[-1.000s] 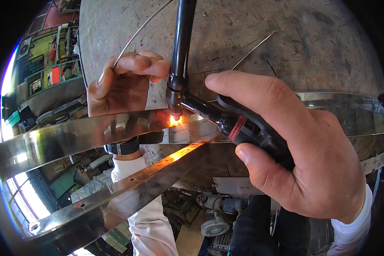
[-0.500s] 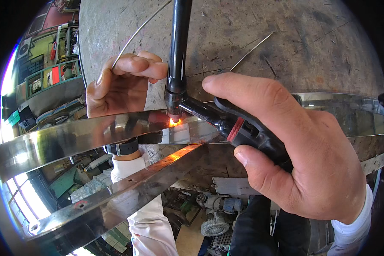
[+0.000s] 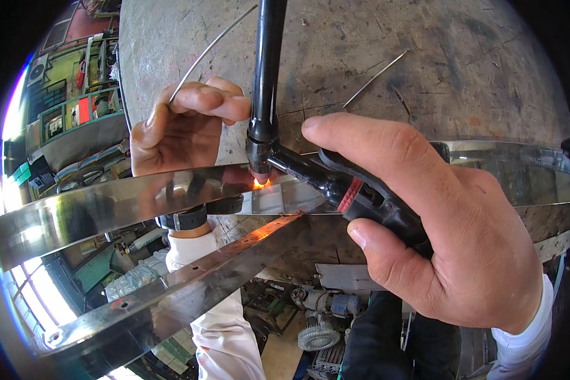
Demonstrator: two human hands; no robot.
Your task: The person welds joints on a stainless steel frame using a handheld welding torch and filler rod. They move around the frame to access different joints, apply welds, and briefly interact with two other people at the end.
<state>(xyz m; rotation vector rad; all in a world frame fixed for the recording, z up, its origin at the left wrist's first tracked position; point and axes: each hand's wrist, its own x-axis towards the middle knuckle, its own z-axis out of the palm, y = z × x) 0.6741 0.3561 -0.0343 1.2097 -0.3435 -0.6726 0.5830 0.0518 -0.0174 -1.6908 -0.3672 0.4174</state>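
My right hand (image 3: 443,221) is closed around a black TIG welding torch (image 3: 304,170) with a red ring. Its long back cap rises toward the top. The nozzle points down at a curved, polished metal strip (image 3: 101,201), with an orange glow at its tip. My left hand (image 3: 187,123) is behind the strip, palm up, pinching a thin filler rod (image 3: 210,45) between curled fingers. The rod's lower end is hidden by the hand and torch. A second metal bar (image 3: 164,294) with holes meets the strip below the nozzle and reflects orange light.
Another thin rod (image 3: 375,78) lies on the scuffed workbench (image 3: 481,69) at the back right. A motor (image 3: 320,332) is below the bench's near edge. Shelves and clutter fill the left side. The strip continues right behind my right hand.
Both hands and the torch hold nearly the same pose; the whole picture has shifted very slightly. The orange reflection on the lower bar looks a little dimmer.
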